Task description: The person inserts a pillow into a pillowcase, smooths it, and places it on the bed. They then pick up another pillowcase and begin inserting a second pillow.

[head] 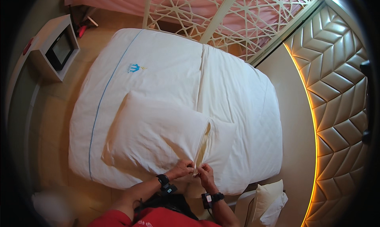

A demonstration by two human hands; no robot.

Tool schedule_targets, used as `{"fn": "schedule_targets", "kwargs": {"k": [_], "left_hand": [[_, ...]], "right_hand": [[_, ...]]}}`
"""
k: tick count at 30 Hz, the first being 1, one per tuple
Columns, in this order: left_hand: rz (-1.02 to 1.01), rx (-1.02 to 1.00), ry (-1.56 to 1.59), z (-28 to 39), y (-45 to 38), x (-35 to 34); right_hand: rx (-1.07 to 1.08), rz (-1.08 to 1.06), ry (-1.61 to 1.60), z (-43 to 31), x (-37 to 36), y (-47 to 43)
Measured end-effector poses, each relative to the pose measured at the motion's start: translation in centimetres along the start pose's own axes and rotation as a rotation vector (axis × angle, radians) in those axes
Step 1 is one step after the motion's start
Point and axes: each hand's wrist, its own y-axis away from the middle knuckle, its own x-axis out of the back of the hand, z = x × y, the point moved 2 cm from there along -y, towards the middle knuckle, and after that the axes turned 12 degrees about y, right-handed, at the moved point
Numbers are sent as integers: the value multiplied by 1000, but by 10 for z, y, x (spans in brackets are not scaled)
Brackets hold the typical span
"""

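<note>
A white pillow in a white pillowcase (154, 132) lies on the near side of a bed made up with a white duvet (166, 66). Towards its right end the case has a long opening (204, 144), and cream fabric shows inside. My left hand (182, 168) pinches the case at the near end of this opening, on its left side. Just beside it, my right hand (206, 173) pinches the right edge between thumb and fingers. The flap of the case (221, 141) spreads to the right of the opening.
Another pillow (265, 200) stands at the lower right beside the bed. A padded headboard wall (335, 108) with a light strip rises at the right. A lattice screen (228, 19) borders the far side. At the left is a wall shelf unit (56, 49).
</note>
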Motion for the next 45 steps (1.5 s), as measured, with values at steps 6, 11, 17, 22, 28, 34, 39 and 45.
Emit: {"fn": "schedule_targets", "kwargs": {"k": [6, 11, 17, 22, 28, 34, 39, 45], "left_hand": [[-73, 24, 185, 40, 9, -18], [-104, 162, 70, 34, -5, -34], [62, 178, -310, -18, -5, -31], [414, 88, -506, -42, -4, -37], [513, -265, -849, -24, 24, -27], [444, -328, -1273, 9, 65, 17], [292, -232, -1412, 6, 87, 16], [299, -255, -1499, -10, 92, 41]], "right_hand": [[70, -212, 82, 7, -1, -4], [221, -353, 204, 23, 0, -30], [4, -526, 304, 56, 26, -44], [36, -442, 311, 62, 58, -23], [149, 238, 358, 81, 140, 1], [-413, -104, 88, 123, 176, -32], [-271, -98, -343, 118, 141, -25], [-407, -283, -486, 29, 125, 38]]}}
